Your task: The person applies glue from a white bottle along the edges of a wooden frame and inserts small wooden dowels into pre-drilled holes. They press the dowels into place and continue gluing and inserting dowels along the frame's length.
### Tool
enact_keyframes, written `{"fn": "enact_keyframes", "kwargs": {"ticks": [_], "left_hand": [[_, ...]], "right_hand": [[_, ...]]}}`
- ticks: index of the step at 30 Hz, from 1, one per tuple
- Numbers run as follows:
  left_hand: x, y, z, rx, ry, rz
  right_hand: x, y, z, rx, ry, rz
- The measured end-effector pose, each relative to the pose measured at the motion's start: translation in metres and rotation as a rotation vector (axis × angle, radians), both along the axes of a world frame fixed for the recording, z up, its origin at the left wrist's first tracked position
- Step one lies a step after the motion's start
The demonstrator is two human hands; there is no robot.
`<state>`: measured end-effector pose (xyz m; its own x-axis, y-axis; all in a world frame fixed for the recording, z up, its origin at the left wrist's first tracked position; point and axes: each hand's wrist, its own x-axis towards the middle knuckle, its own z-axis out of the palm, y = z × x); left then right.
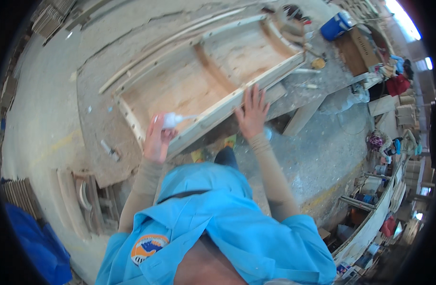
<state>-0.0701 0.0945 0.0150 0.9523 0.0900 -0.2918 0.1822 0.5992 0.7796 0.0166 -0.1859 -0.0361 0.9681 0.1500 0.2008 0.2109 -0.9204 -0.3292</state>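
Left hand [157, 141]: fingers curled round a white bottle [171, 120], grasping it over the near left part of the work.
White bottle: lying tilted in the left fingers, its thin nozzle pointing rightward from them, toward the right hand; the tip is over or just beside the near rail, and I cannot tell whether it touches.
Right hand [252, 115]: fingers spread and grasping nothing, laid against the near rail, well apart from the bottle.
Wooden frame [218, 112]: long and shallow, slanting from just beside the left fingers, past the right fingertips, to a far end beyond them on the right; its panelled inside lies ahead of both hands.
Crosspiece [213, 70]: spanning the frame ahead of the right fingers and a little to their left.
Wooden strip [146, 65]: long, lying past the frame's far side, ahead of the left fingers.
Worktable [96, 126]: grey, marked, under the frame and reaching out left of the left fingers.
Small tube [110, 150]: on the tabletop, left of the left fingers.
Blue cooler [335, 26]: beyond the right fingers, far to their right, near a cardboard box [364, 50].
Floor [318, 156]: grey and speckled, right of the right hand.
Wood pieces [75, 204]: on the floor, behind and left of the left fingers.
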Motion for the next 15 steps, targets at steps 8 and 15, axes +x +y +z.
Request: {"fn": "enact_keyframes", "kwargs": {"ticks": [8, 15], "left_hand": [[0.003, -0.005, 0.009, 0.000, 0.013, -0.001], [0.005, -0.006, 0.011, 0.019, 0.009, 0.004]], "right_hand": [[0.001, -0.003, 0.009, 0.004, 0.011, 0.016], [0.007, -0.005, 0.006, 0.049, -0.054, 0.039]]}}
